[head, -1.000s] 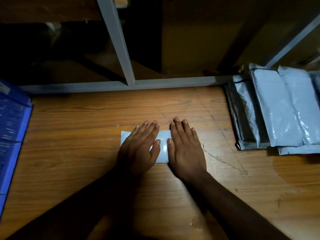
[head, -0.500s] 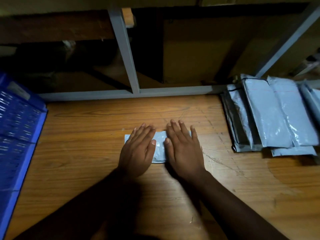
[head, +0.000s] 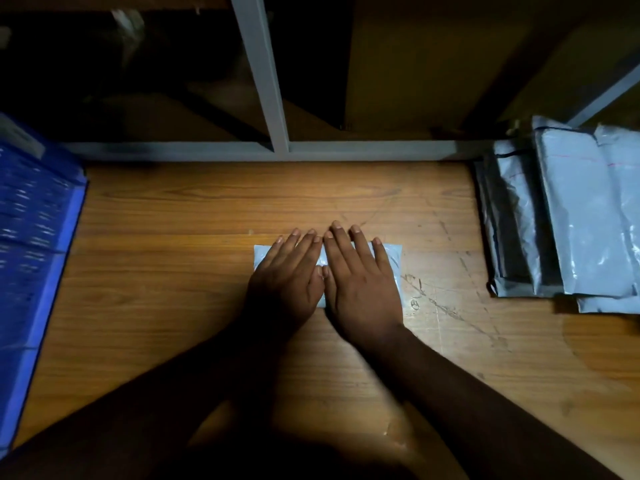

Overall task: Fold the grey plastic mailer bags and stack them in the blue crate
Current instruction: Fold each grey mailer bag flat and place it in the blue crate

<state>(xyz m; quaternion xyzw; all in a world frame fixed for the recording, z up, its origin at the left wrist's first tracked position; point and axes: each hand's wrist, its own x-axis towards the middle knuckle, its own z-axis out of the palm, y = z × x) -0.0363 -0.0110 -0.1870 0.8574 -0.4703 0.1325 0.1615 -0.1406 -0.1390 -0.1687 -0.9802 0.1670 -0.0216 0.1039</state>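
A small folded grey mailer bag (head: 394, 261) lies flat in the middle of the wooden table (head: 180, 271). My left hand (head: 287, 282) and my right hand (head: 360, 285) lie side by side on top of it, fingers straight, pressing it down. Most of the bag is hidden under them; only its left corner, right edge and a strip between the thumbs show. A pile of unfolded grey mailer bags (head: 575, 216) lies at the table's right side. The blue crate (head: 31, 237) stands at the left edge; its inside is not visible.
A grey metal frame (head: 277, 147) runs along the table's far edge, with an upright post at its middle. Behind it the space is dark, with brown boards. Scratches mark the wood right of my hands.
Both hands stay flat on the folded bag. My right hand has slid right across it, and more of the bag's right edge shows. The camera view has shifted slightly.
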